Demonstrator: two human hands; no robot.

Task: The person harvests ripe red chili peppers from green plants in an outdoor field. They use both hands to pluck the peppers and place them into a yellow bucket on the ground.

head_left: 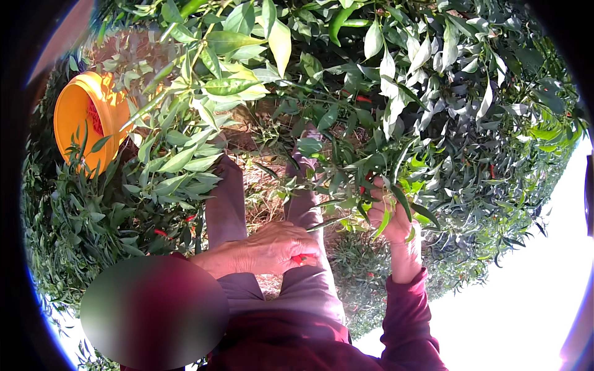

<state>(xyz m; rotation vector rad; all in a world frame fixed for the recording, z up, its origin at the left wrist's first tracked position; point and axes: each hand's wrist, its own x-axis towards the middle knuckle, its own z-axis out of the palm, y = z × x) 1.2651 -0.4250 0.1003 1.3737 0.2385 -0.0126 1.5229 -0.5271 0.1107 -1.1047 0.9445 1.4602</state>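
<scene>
My left hand is closed above my lap, with red chili peppers showing between its curled fingers. To the right, my right hand reaches up into a chili plant. Its fingers bend closed at a red chili pepper, and leaves hide part of the grip. Long green chilies hang in front of that hand. At the upper left, a yellow bucket leans tilted among the plants, and something red lies inside it.
Dense pepper foliage surrounds me on both sides and ahead. Several red chilies show low in the leaves on the left. Dry straw covers the ground between my legs. A blurred patch hides the lower left.
</scene>
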